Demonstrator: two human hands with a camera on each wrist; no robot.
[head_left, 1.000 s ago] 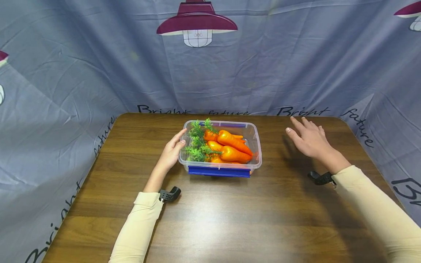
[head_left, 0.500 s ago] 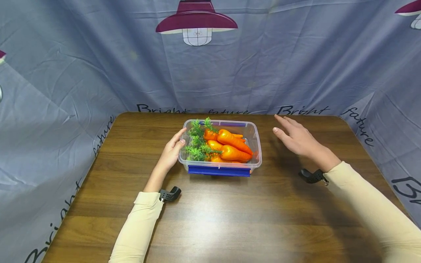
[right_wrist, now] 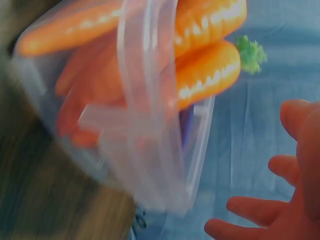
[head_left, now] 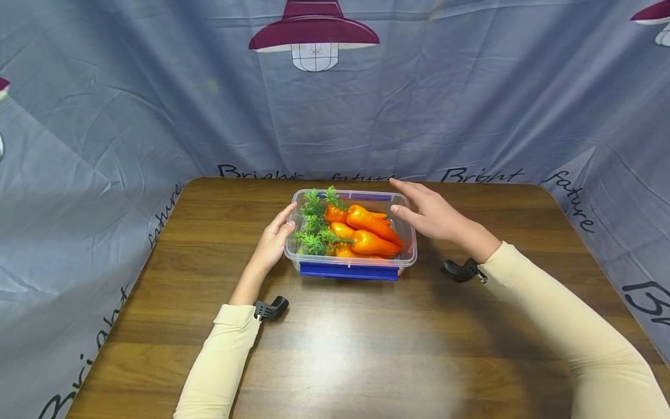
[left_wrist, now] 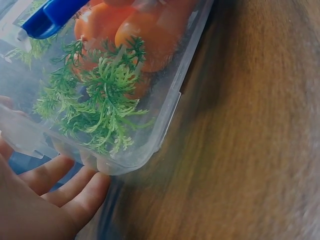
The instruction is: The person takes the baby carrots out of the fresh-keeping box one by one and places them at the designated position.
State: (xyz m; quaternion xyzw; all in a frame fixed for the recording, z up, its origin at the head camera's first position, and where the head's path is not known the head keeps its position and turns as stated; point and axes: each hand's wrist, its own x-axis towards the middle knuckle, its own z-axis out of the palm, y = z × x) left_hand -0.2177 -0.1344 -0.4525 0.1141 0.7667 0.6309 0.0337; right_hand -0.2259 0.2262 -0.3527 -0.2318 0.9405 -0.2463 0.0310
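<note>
Your right hand [head_left: 435,215] has moved leftward to the clear rectangular plastic box [head_left: 348,263], fingers extended, empty. Steady its opposite end with your uncurled left hand [head_left: 270,244].

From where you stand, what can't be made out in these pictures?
Head view: how many carrots there are; upper ones cover lower ones.
Left wrist view: all of the left hand; the left and bottom edges cut it off.
Right wrist view: wood grain on the table, lost to blur.
</note>
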